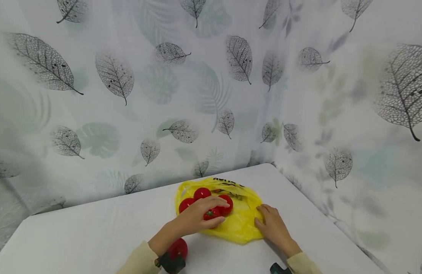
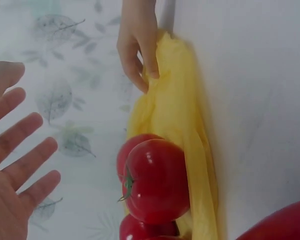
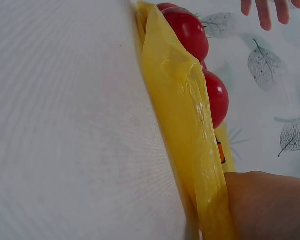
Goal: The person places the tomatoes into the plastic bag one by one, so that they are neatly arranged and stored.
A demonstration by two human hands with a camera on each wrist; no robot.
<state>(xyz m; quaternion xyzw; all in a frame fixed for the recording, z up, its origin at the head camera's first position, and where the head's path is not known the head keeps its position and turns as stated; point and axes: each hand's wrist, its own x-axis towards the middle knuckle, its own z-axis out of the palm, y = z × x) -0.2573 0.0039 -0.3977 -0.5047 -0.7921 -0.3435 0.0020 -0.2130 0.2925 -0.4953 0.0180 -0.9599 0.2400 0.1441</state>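
A yellow plastic bag (image 1: 245,222) lies spread on the table, with several red tomatoes (image 1: 202,193) in its left part. My left hand (image 1: 200,215) hovers over these tomatoes with its fingers extended and nothing held. In the left wrist view that left hand (image 2: 20,170) shows its fingers spread apart. At the bag's right edge my right hand (image 1: 273,225) pinches the plastic between thumb and fingers. The bag's near side (image 3: 182,125) stands raised in the right wrist view, hiding part of the hand. Another tomato (image 1: 178,248) sits outside the bag, partly covered by my left wrist.
The white table (image 1: 104,228) extends to the left and right of the bag. Leaf-printed curtains (image 1: 204,95) hang behind the table and along its right side. Dark wrist devices (image 1: 173,262) are strapped on both arms.
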